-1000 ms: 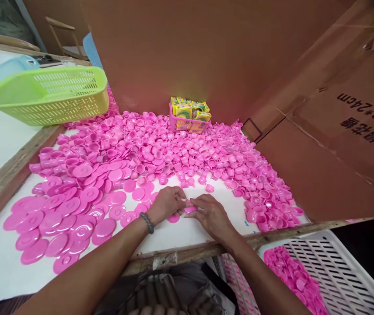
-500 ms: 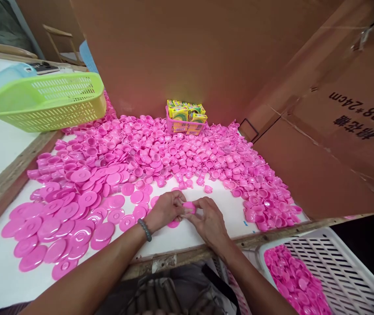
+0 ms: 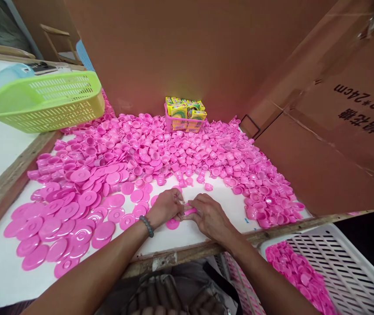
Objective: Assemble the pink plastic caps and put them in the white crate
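My left hand (image 3: pixel 167 204) and my right hand (image 3: pixel 208 214) meet near the front edge of the white table (image 3: pixel 187 234), fingertips pinched together on a small pink plastic piece (image 3: pixel 189 211). A small pink disc (image 3: pixel 173 224) lies on the table just under my left hand. To the left spreads a layer of large pink plastic plates (image 3: pixel 62 223). Behind my hands lies a wide heap of small pink plastic cups (image 3: pixel 187 153). A bead bracelet sits on my left wrist.
A small pink basket of yellow boxes (image 3: pixel 184 114) stands at the back against brown cardboard walls (image 3: pixel 206 48). A green basket (image 3: pixel 45 100) sits at the back left. A white crate (image 3: pixel 334 267) holding pink pieces stands at the lower right, below the table's wooden rim.
Both hands stayed together on the pink piece, lifting it slightly and then lowering it back toward the table. The view shifted a little.
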### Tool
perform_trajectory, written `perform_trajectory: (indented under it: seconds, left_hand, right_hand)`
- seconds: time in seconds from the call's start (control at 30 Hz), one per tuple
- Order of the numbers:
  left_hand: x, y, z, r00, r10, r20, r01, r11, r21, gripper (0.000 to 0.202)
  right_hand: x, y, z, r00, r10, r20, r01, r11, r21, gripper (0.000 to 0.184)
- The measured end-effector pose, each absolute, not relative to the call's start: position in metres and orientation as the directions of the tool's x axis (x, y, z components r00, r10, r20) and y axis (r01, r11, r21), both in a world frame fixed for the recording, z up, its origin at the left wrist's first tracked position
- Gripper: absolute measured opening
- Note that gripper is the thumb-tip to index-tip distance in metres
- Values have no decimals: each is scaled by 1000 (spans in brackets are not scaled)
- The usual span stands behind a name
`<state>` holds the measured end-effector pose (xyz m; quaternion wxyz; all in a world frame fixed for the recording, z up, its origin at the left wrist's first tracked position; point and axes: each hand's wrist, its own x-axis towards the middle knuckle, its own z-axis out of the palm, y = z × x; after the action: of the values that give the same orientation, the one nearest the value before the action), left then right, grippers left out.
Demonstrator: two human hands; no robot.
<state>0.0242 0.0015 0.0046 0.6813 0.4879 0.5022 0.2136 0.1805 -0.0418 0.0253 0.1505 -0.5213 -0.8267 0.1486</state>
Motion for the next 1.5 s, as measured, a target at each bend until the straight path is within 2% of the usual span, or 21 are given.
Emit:
perform_trajectory:
  seconds: [0.2, 0.37, 0.47, 0.53, 0.63, 0.8, 0.93, 1.07, 1.17, 1.23, 1.33, 1.4, 1.5]
  left_hand:
    - [25, 0, 2, 441, 781, -442, 178, 406, 896, 28]
    - [20, 0, -9, 530, 782, -328, 116, 316, 942, 27]
    - [19, -1, -9, 542, 783, -306, 115, 292, 950, 31]
    - [19, 0, -8, 542, 778, -319, 121, 303, 945, 34]
    - [20, 1, -9, 532, 773, -347, 153, 315, 937, 36]
    - [17, 3, -13, 577, 743, -340, 135, 324, 936, 32]
    - [17, 3, -10, 573, 718, -394, 141, 387, 911, 31]
    - [20, 3, -2, 499, 736, -458, 209, 410, 888, 28]
    - [22, 0, 1, 473, 748, -466, 252, 392, 885, 25]
    - [21, -3, 3, 485, 761, -432, 279, 333, 901, 25]
    - [15, -4, 11, 526, 796, -299, 390, 87, 917, 27]
    - [6, -3, 21, 555, 796, -240, 500, -89, 861, 29]
    - [-9, -2, 32, 595, 759, -265, 659, -272, 701, 29]
  right_hand:
    - [174, -51, 17, -339, 928, 152, 861, 372, -347, 13]
    - [177, -55, 14, -228, 963, 146, 864, 269, -425, 16]
    - [184, -53, 19, -301, 951, 74, 811, 296, -506, 21]
    - [187, -50, 23, -371, 928, 29, 788, 331, -519, 19]
    - [188, -48, 27, -396, 918, -21, 817, 342, -464, 9]
    - [179, -53, 29, -328, 943, -66, 906, 294, -303, 10]
    - [176, -56, 31, -315, 946, -73, 917, 283, -282, 8]
    - [179, -55, 30, -307, 951, -49, 900, 272, -341, 5]
    - [178, -56, 23, -268, 963, -14, 834, 225, -504, 11]
    - [176, -58, 17, -208, 978, -11, 756, 153, -637, 16]
    - [177, -66, 16, -92, 994, -58, 641, 14, -768, 20]
    - [189, -79, 26, -16, 997, -75, 639, -47, -768, 21]
    - [233, -112, 51, 132, 991, -7, 780, -108, -617, 22]
